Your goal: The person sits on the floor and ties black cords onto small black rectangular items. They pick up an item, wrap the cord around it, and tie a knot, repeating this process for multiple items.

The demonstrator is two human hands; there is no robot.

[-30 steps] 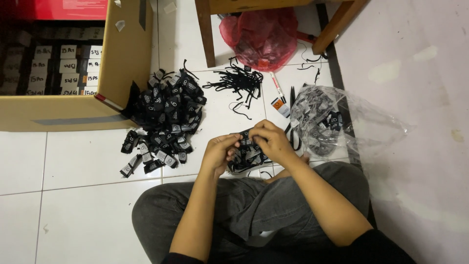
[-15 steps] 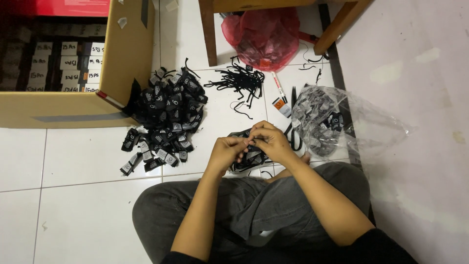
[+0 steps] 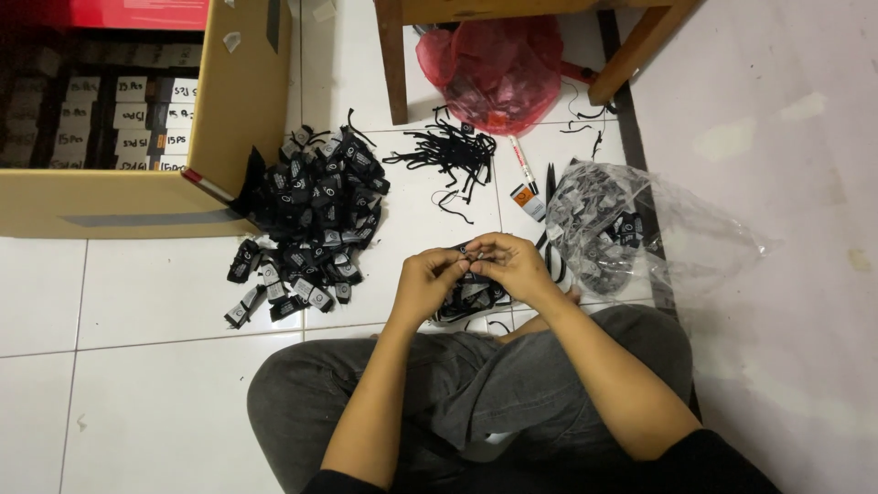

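Our left hand (image 3: 428, 279) and right hand (image 3: 508, 263) pinch one small black tag (image 3: 468, 255); we should grip firmly above the tag pile (image 3: 468, 300).

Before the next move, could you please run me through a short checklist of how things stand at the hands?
1. Both hands on the small tag: left hand and right hand meet at it: ok.
2. Tag's fastening closed: too small, cannot tell.
3. Black pile close on the left: ok.
4. Clear bag open and near on the right: ok.
5. Loose strings apart from the pile: ok.
6. Box beside the pile: ok.
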